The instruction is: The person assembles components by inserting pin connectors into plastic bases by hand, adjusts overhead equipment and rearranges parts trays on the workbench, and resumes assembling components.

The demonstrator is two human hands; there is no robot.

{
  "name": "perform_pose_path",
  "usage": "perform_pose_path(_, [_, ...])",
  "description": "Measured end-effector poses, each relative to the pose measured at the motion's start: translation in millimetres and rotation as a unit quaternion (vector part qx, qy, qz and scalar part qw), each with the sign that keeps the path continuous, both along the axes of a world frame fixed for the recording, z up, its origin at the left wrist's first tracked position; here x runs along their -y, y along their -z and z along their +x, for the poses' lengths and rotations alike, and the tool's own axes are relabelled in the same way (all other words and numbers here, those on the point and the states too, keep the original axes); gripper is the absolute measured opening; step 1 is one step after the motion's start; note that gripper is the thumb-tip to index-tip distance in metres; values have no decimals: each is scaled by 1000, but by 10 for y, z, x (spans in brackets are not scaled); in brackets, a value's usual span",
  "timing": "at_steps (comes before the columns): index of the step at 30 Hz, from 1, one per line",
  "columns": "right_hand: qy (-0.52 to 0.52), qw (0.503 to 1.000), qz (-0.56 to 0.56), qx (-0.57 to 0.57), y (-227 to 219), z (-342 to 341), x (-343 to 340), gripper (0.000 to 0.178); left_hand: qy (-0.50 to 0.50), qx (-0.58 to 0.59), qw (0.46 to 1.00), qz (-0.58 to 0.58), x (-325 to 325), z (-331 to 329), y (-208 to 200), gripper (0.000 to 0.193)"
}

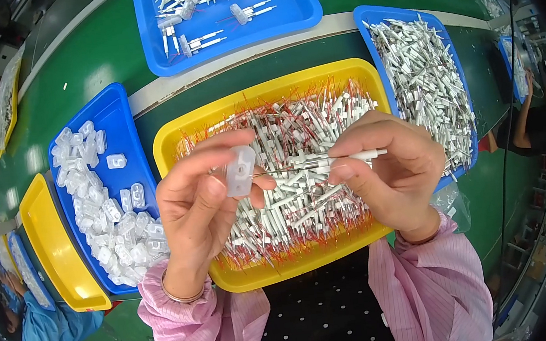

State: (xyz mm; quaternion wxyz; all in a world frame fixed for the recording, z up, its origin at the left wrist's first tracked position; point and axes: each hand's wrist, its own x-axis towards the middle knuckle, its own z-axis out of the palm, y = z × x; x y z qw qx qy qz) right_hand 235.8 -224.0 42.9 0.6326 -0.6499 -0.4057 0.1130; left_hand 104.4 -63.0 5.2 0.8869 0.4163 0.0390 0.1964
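Observation:
Over a yellow tray (268,277), my left hand (189,203) pinches a translucent plastic housing (241,171) with a small hole in its face. My right hand (397,170) grips a thin white rod-like part (312,161) between thumb and fingers. The part lies nearly level, and its fine lead reaches left toward the housing. Whether the lead enters the housing, I cannot tell. Beneath both hands, the yellow tray holds a heap of white rod parts (293,225) with red wires.
Loose translucent housings (107,220) lie in a blue tray (115,118) at left, beside another yellow tray (60,255). A blue tray (291,7) behind holds housings fitted with rods. More white rods (421,79) fill the right blue tray. One person (58,323) sits at far left.

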Motion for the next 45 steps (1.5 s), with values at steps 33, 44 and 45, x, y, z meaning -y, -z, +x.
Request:
perform_pose_path(33, [-40, 989, -74, 120, -4, -25, -27, 20, -3, -41, 988, 146, 99, -19, -44, 34])
perform_pose_path(44, [-65, 994, -63, 60, 64, -74, -86, 14, 11, -19, 990, 138, 107, -37, 118, 34])
perform_pose_path(45, [-60, 994, -60, 70, 73, -82, -94, 15, 12, -7, 988, 151, 111, -35, 128, 34])
